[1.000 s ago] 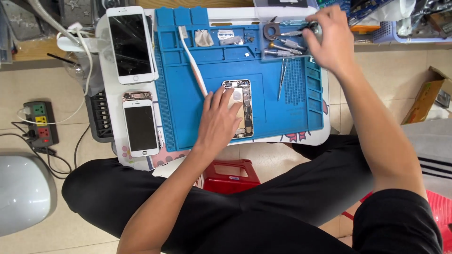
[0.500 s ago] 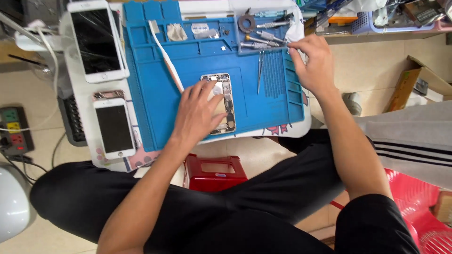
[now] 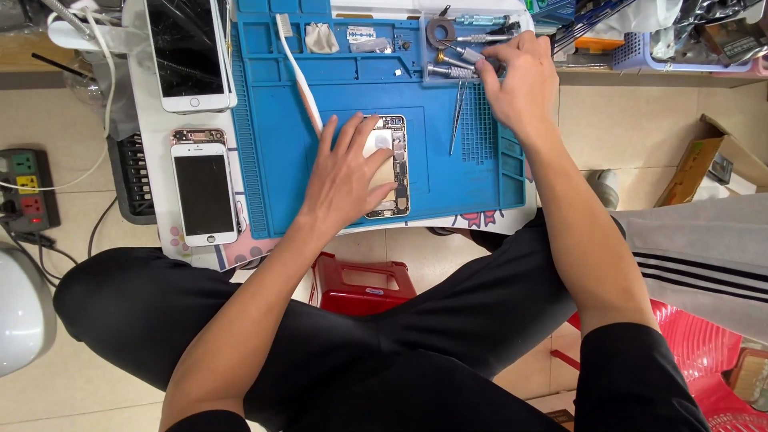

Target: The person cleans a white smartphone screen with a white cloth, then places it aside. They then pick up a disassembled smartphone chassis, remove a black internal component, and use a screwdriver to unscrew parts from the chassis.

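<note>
The left hand [image 3: 346, 178] lies flat, fingers spread, on the opened phone chassis with its exposed circuit board and battery [image 3: 390, 166], pinning it to the blue silicone work mat [image 3: 276, 184]. The right hand [image 3: 520, 84], beyond and to the right, has its fingers curled on the row of metal-handled screwdrivers [image 3: 456, 64]; whether it grips one I cannot tell. The chassis looks light, stiff and fragile, so it is probably best held by its metal edges, off the board

Head camera looks straight down, close over blue mat [image 3: 280, 160].
</note>
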